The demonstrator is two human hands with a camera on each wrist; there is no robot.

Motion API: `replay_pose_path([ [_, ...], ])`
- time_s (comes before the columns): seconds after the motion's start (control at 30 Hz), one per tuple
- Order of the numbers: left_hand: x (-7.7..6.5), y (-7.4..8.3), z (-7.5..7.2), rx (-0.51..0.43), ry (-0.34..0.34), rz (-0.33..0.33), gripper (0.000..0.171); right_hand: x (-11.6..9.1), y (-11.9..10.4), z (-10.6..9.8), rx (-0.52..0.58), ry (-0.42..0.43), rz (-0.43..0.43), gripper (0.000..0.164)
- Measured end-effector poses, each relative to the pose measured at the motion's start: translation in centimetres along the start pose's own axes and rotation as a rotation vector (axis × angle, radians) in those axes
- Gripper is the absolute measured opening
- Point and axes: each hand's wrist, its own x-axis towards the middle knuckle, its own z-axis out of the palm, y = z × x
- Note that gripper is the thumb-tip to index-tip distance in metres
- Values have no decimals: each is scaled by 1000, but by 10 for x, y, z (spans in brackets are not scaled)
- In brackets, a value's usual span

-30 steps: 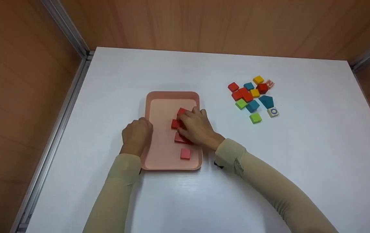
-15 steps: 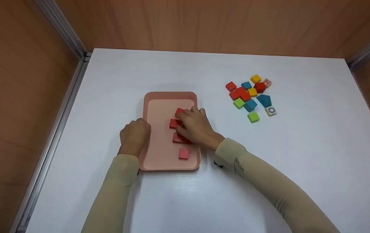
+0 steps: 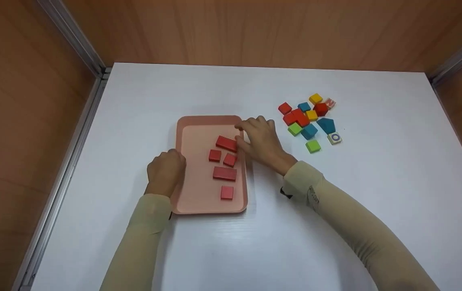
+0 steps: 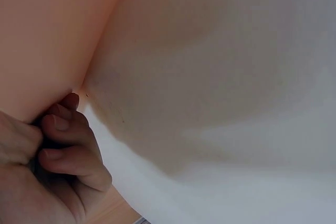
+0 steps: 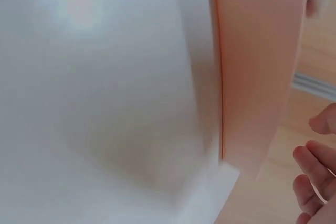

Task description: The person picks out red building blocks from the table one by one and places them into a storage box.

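Observation:
A pink rectangular tray (image 3: 194, 190) lies on the white table, holding several red blocks along its right half. Among these are a long block (image 3: 226, 143) at the top, another long block (image 3: 224, 173) lower down, and a small pinkish-red square block (image 3: 227, 192) near the bottom. My left hand (image 3: 165, 171) grips the tray's left edge; its curled fingers (image 4: 76, 158) show against the outer wall in the left wrist view. Over the tray's upper right rim is my right hand (image 3: 261, 141), thumb and fingers apart and nothing between them.
To the right of the tray lies a loose cluster of blocks: red ones (image 3: 301, 118), yellow, a blue pentagonal one (image 3: 326, 125), green ones (image 3: 313, 146) and a block with a printed ring (image 3: 335, 138). Wooden panels (image 3: 255, 32) stand around the table.
My right hand has let go of the red blocks and moved up and right to the tray's rim, uncovering them. The left hand stays at the tray's edge.

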Motion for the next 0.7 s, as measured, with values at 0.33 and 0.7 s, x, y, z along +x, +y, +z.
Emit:
replay_pose_path([
  [0.33,-1,1,-3,144,-31,89,15,4,41,-30,-12,12,164,32],
  [0.7,0,-2,-1,53,-24,33,27,1,81,-55,-26,8,327,38],
])
